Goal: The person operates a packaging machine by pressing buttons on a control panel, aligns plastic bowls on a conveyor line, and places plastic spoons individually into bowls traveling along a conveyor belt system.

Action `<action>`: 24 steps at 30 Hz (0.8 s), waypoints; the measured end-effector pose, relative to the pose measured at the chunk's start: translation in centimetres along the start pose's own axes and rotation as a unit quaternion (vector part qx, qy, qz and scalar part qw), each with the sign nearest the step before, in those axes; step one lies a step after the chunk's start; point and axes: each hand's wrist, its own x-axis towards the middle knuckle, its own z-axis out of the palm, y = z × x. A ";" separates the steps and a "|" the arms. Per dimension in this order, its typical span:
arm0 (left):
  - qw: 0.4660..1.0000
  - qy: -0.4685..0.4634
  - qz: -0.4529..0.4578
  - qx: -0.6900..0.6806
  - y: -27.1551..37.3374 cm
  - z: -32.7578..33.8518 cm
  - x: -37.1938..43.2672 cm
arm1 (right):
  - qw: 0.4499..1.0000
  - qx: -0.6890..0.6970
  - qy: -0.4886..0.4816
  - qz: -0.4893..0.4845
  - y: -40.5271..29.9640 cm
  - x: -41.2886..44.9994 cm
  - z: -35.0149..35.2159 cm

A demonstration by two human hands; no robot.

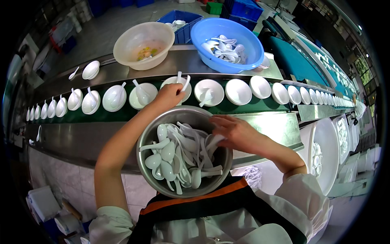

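Observation:
My left hand (169,97) is closed around the handle of a white soup spoon (186,83), above a white bowl (166,81) on the green conveyor belt. A second spoon handle (179,76) rises from that same bowl. Close to my body stands a stainless steel basin (184,195) full of loose white spoons (179,152). Over its right rim reaches my right hand (233,131), slightly blurred, its fingers at a white spoon (214,142). Whether they grip it is hidden. Bowls left of my left hand hold spoons, and the nearest bowl (209,88) on the right holds one too.
Beyond the green belt (265,104), a cream basin (122,50) and a blue basin (199,39) with spoons rest on a metal ledge. A blue crate (190,19) stands behind them. More bowls (238,91) line the belt rightward. Large white tubs (329,158) stand at right.

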 end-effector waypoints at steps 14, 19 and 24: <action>0.988 0.119 -0.012 0.094 0.4 -0.2 -0.3 | 0.938 0.070 0.172 0.293 12.8 2.3 10.7; 0.968 0.235 -0.079 -0.037 -0.2 -1.1 0.4 | 0.952 0.164 0.210 0.152 9.0 9.6 7.2; 0.953 0.294 -0.066 -0.007 -1.2 -4.8 0.6 | 0.997 0.040 -0.059 -0.039 9.3 18.6 11.6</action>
